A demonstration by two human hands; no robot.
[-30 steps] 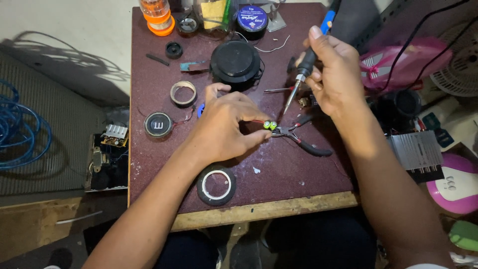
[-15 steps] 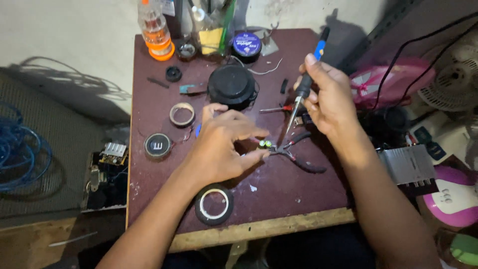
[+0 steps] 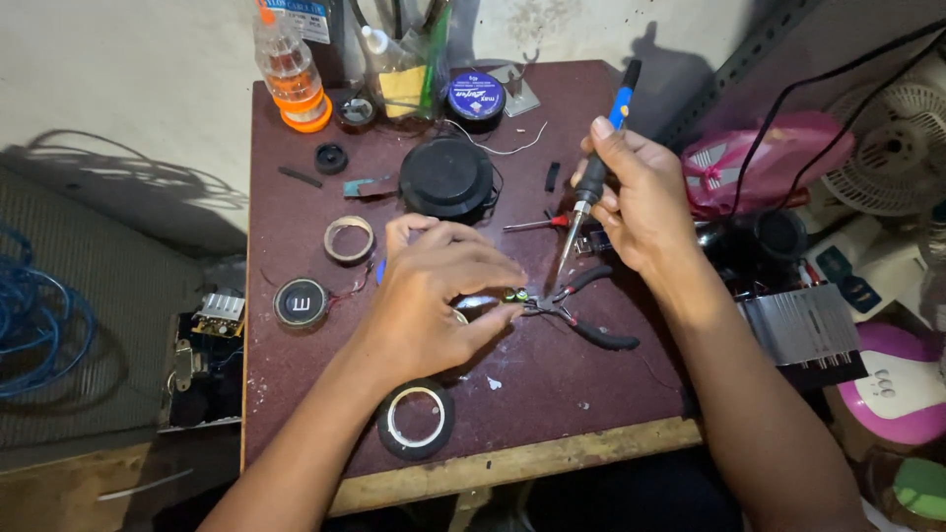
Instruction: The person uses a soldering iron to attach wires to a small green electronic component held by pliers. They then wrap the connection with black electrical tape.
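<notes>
Our left hand (image 3: 434,296) rests on the dark red table (image 3: 296,197), its thumb and fingertips pinched on a small green part (image 3: 514,295) near the table's middle; the part lies at the nose of the black-handled pliers (image 3: 581,315), touching or just beside them, we cannot tell which. Our right hand (image 3: 636,202) is closed around the blue-and-black soldering iron (image 3: 591,187), held like a pen; its metal tip slants down and ends just beside the green part, and whether it touches is too fine to see.

As we judge it, the soldering of this small part is in hand, not finished: part and iron are brought together, both hands are engaged, and no finished joint shows; the pliers lie on the table with their grips unheld.

Around the work lie a round black cap (image 3: 445,177) beyond the left hand, a roll of black tape (image 3: 416,422) near the front edge, a tan tape ring (image 3: 349,239), a small round black piece with thin wires (image 3: 301,301) to the left, and a blue-lidded tin (image 3: 476,97) and an orange-capped bottle (image 3: 292,74) at the back.
</notes>
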